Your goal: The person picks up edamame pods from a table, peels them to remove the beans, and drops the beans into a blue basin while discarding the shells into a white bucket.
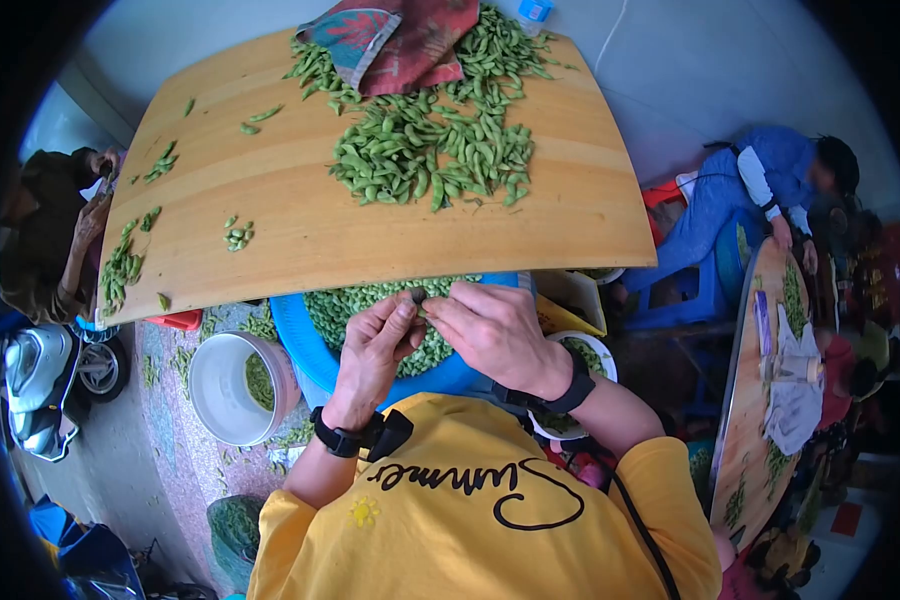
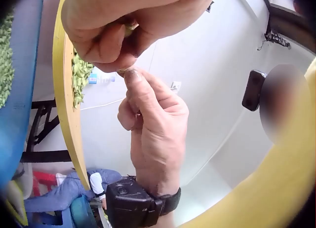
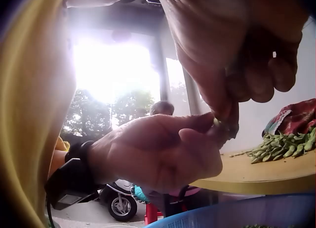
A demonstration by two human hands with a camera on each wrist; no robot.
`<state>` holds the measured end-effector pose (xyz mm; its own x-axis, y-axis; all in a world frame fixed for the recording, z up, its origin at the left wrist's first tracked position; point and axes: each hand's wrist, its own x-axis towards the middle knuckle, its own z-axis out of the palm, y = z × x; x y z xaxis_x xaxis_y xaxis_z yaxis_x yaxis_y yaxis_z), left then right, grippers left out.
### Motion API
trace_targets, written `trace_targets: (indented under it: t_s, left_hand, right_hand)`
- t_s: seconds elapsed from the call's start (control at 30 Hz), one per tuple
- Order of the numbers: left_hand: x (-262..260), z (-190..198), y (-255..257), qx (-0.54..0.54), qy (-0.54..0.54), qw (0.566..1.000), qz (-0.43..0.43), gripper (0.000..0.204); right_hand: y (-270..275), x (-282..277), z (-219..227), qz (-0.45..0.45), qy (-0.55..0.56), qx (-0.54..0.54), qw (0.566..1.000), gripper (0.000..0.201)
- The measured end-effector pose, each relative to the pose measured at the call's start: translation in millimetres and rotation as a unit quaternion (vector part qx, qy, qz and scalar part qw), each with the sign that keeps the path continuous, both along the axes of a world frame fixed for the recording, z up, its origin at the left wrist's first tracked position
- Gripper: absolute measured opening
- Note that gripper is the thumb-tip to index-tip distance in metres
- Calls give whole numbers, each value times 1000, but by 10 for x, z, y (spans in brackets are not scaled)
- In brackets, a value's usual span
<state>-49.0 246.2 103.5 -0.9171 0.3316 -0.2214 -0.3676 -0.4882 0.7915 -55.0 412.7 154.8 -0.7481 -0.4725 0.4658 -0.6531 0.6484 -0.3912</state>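
Over a blue basin (image 1: 292,335) of shelled green soybeans (image 1: 365,297), my two hands meet fingertip to fingertip. The left hand (image 1: 378,335) pinches a small soybean pod (image 3: 217,122) between thumb and forefinger; only a green bit of it shows. My right hand (image 1: 505,335) pinches the same pod from the other side, its remaining fingers curled. Another bit of green (image 2: 129,29) shows inside the curled right fingers in the left wrist view. Beyond the basin, a heap of unshelled soybean pods (image 1: 400,150) lies on a wooden table (image 1: 270,230).
The table's near edge overhangs the basin. A white bucket (image 1: 208,385) stands to the left, a white bowl (image 1: 608,362) to the right. A red cloth (image 1: 420,45) covers part of the heap. People sit at the left and far right, near a second table (image 1: 755,400).
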Motion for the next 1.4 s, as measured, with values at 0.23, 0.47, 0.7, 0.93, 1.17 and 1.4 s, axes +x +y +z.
trace_targets:
  t_s: [0.23,0.47,0.7,0.93,1.17,1.4]
  left_hand:
    - [-8,2,-15,-76,71,994,-21,22]
    - [1,72,-50,-153,146,975,-68,24]
    - [33,127,7,-159,175,971,-43,21]
    - [4,51,49,-164,54,981,83,22]
    - [40,2,88,-96,63,990,82,21]
    - [39,74,36,-103,73,991,46,21]
  right_hand:
    - [20,-14,51,34,8,70,997,10]
    - [37,-85,-54,1,-93,-59,994,8]
    - [203,-172,-150,-8,-565,-312,764,11]
    - [106,-101,-94,-76,-321,-67,942,23]
    - [-122,-39,-274,-58,-202,-108,972,30]
    - [-22,-106,-301,-20,-454,-224,862,30]
